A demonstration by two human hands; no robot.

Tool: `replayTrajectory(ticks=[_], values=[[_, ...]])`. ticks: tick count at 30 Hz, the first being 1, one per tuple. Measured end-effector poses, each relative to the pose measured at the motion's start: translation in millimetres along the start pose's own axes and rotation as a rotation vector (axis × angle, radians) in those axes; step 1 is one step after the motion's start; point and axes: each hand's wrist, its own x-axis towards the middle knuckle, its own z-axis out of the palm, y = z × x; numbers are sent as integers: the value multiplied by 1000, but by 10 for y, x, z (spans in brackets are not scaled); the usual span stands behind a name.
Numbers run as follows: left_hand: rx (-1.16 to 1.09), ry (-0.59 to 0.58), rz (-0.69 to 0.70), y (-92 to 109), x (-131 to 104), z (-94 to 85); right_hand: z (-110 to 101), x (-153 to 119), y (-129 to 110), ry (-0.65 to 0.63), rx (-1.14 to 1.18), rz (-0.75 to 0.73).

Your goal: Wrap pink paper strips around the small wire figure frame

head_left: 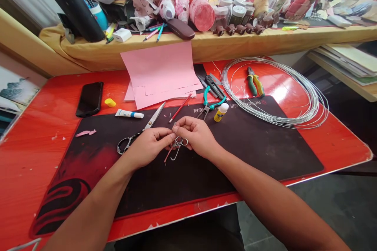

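Note:
Over the black desk mat (235,164), my left hand (150,145) and my right hand (196,135) meet fingertip to fingertip. Both are closed on a small bent-wire figure (177,144) with loops, a coil and a hooked end. A thin pink strip (168,155) hangs down from it between the hands. What the fingertips pinch at the top is mostly hidden. Scissors (150,123) lie partly behind my left hand. Just beyond the hands are a red pencil (180,108), teal-handled pliers (206,104) and a yellow glue bottle (221,112) with a white cap.
Pink paper sheets (161,72) lie at the back, near a box cutter (215,86). A large wire coil (318,102) lies right, with green-yellow pliers (255,82) inside it. A phone (90,99), yellow cap (110,102) and white-blue tube (129,114) sit left. A crowded ledge (235,45) runs behind.

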Motion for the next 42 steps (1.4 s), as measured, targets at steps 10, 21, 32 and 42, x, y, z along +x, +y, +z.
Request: replayTrajectory(ticks=[10, 21, 32, 42], values=[[163, 103, 1, -106, -27, 42, -2, 19, 32, 15, 9, 23], [-82, 25, 16, -83, -20, -24, -21, 17, 33, -13, 48, 11], [-193, 89, -8, -96, 1, 17, -45, 40, 70, -74, 86, 11], [-159, 80, -2, -134, 1, 12, -50, 50, 81, -60, 73, 6]])
